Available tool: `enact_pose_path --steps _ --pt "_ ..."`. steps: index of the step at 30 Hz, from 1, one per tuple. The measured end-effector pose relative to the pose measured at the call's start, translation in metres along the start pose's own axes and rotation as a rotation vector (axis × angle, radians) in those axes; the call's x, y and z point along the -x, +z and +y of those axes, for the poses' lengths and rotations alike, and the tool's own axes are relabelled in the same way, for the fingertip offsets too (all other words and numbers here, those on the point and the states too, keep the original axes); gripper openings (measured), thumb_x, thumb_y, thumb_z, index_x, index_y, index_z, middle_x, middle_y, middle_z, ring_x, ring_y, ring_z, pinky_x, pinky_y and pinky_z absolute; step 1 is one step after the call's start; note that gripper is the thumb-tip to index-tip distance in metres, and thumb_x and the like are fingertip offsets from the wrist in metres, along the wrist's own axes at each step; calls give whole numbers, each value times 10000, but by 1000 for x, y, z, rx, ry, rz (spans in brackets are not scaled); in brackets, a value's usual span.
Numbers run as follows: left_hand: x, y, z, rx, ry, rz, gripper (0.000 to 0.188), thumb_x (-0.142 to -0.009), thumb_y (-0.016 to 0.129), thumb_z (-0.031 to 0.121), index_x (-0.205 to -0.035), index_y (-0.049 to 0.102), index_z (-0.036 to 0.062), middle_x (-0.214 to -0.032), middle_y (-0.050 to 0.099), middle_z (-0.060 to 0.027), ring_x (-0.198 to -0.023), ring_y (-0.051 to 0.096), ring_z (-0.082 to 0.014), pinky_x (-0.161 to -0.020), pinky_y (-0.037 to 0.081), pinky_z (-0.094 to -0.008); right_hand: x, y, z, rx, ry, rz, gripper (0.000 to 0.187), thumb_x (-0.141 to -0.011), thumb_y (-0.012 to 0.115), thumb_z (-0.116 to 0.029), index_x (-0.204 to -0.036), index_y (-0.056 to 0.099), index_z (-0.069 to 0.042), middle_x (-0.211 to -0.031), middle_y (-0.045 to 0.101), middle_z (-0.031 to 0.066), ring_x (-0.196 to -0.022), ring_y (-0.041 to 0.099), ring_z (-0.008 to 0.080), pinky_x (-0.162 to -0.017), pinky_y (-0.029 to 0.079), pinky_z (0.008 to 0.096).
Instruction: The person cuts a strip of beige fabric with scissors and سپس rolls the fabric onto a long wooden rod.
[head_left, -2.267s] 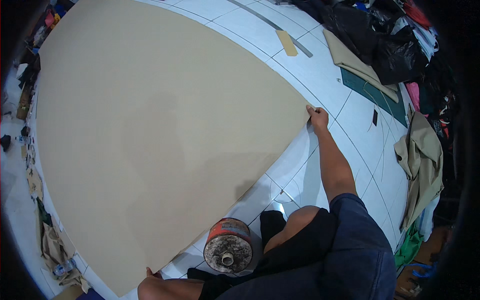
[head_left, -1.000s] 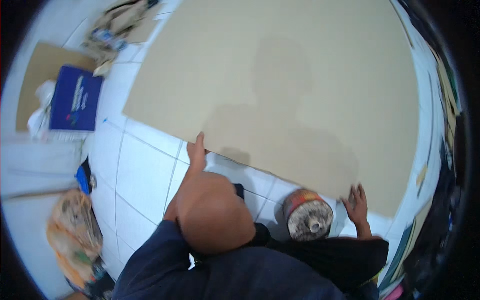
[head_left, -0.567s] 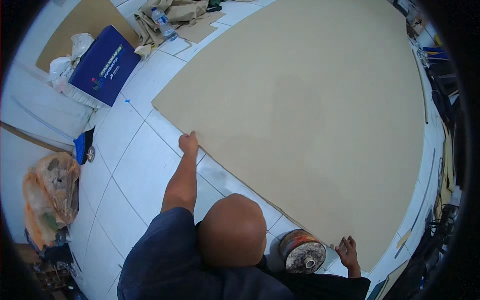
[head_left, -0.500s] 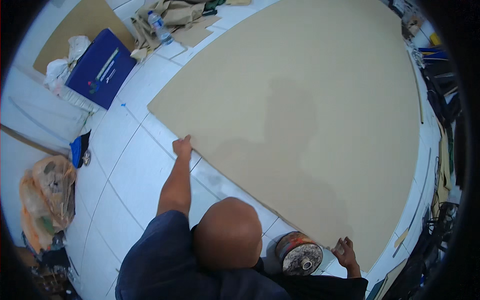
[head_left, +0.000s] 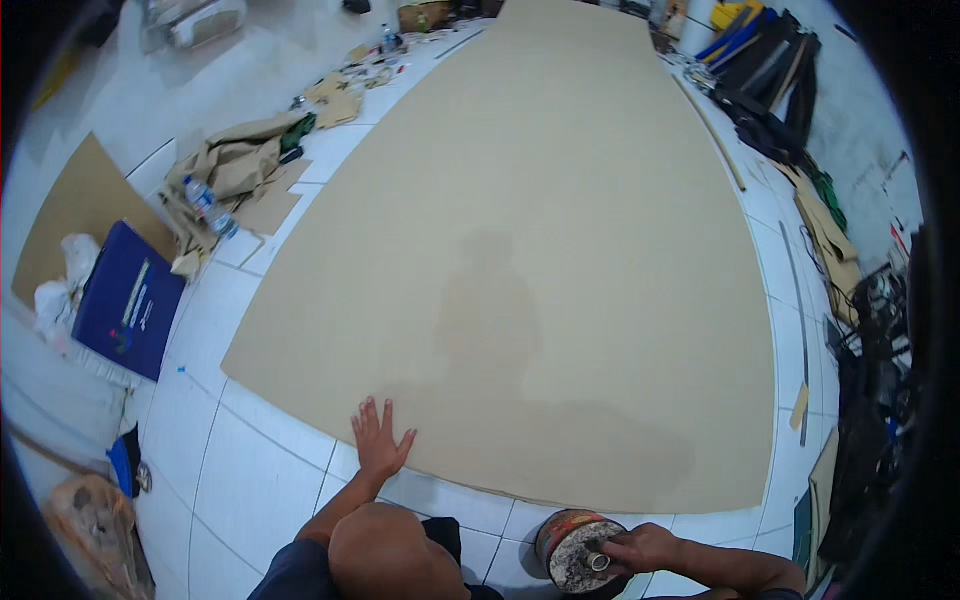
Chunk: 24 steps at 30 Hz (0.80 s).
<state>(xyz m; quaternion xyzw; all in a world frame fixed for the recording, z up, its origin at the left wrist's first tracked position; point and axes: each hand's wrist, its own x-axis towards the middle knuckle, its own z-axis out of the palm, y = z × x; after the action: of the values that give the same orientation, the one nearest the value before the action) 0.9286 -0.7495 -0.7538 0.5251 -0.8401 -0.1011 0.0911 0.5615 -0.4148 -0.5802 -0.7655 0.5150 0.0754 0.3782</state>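
A large beige sheet (head_left: 600,320) lies flat on the floor in front of me. My left hand (head_left: 381,443) rests palm down on its near edge, fingers spread and holding nothing. Beside that edge, nearer to me, stands a round metal can (head_left: 568,562) with red-orange sides and a pale, dark-stained top. A short ring-shaped neck sticks up from the middle of the top. Over the can is my right hand (head_left: 640,550), its fingers bent together at the neck. Whatever they may pinch is too small to make out.
White floor tiles (head_left: 250,440) border the sheet. At left are a blue panel (head_left: 130,300), a plastic bottle (head_left: 208,205), crumpled brown material (head_left: 235,160) and a plastic bag (head_left: 95,530). Dark rolls (head_left: 770,80), a thin strip (head_left: 803,330) and cluttered equipment (head_left: 870,420) line the right side.
My view has tilted up, showing more of the sheet's far end. The left hand has gone from gripping the edge to lying flat. The right hand has moved from the edge onto the can's top.
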Motion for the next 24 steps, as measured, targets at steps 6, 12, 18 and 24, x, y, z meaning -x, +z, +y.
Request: enact_pose_path --steps 6,12,18,24 --pt "-3 10 2 19 34 35 780 -885 568 481 -1472 314 33 -1523 176 -314 -1423 136 -472 -1132 67 -601 -10 21 -1 -6 -169 339 306 -859 616 -409 -957 528 -134 -707 637 73 -567 631 309 -472 515 414" --pt "0 3 6 -10 -9 -56 789 -896 555 456 -1491 261 29 -1544 136 -291 -1439 102 -447 -1146 32 -569 13 -31 -11 -45 -86 406 335 -802 683 -432 -802 539 -130 -531 557 74 -484 594 300 -426 475 396" --pt "2 -5 9 -55 -6 -71 804 -903 548 454 -1500 223 26 -1538 111 -314 -1429 101 -473 -1137 54 -589 17 -53 18 -67 96 761 346 -741 759 -418 -720 560 -135 -485 534 55 -430 574 275 -401 451 377" --pt "-6 -7 4 -113 -57 -219 837 -910 497 536 -1507 202 27 -1542 74 -317 -1438 61 -466 -1140 60 -586 -27 -58 73 31 37 842 319 -790 696 -403 -756 530 -132 -483 534 77 -432 557 303 -401 447 422"
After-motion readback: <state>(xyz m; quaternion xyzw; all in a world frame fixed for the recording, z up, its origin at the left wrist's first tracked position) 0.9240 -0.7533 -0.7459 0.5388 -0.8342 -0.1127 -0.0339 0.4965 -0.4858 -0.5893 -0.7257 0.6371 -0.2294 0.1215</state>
